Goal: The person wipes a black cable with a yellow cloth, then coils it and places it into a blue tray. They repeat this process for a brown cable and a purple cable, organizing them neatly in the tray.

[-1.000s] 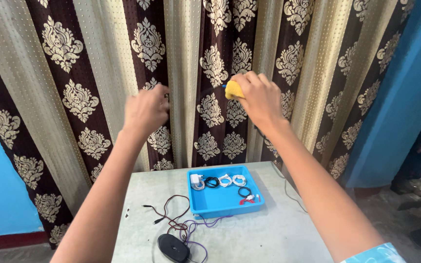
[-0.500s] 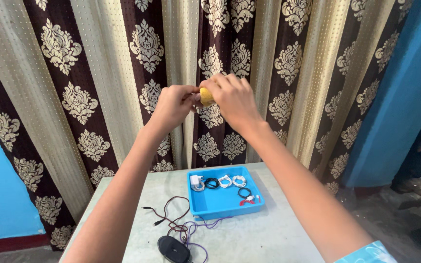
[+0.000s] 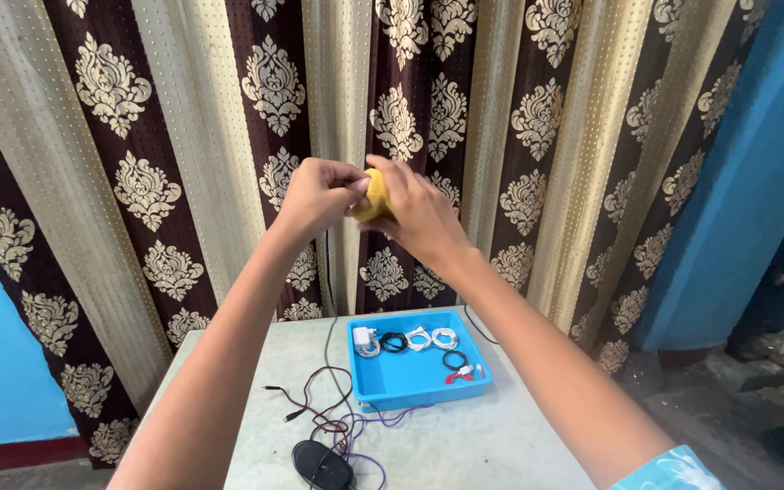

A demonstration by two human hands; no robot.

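Both hands are sitting lower and a bit more to the left than half a second ago, and they are staying pressed together; the right hand [image 3: 415, 213] is wrapping its fingers around a small yellow thing [image 3: 375, 195], and the left hand [image 3: 317, 195] is pinching at that yellow thing with its fingertips bunched tight; the yellow thing is being held up in the air between the two hands, in front of the brown and cream curtain [image 3: 183, 136]; a thin dark cord [image 3: 328, 290] is hanging down from the hands toward the table; down below, the pale table [image 3: 492, 436] is holding a blue tray [image 3: 419, 381] with little coiled cables [image 3: 419, 338] lying inside it; loose wires [image 3: 328, 413] are lying in a tangle just left of the tray; a black mouse [image 3: 322, 465] is sitting near the front edge of the table.
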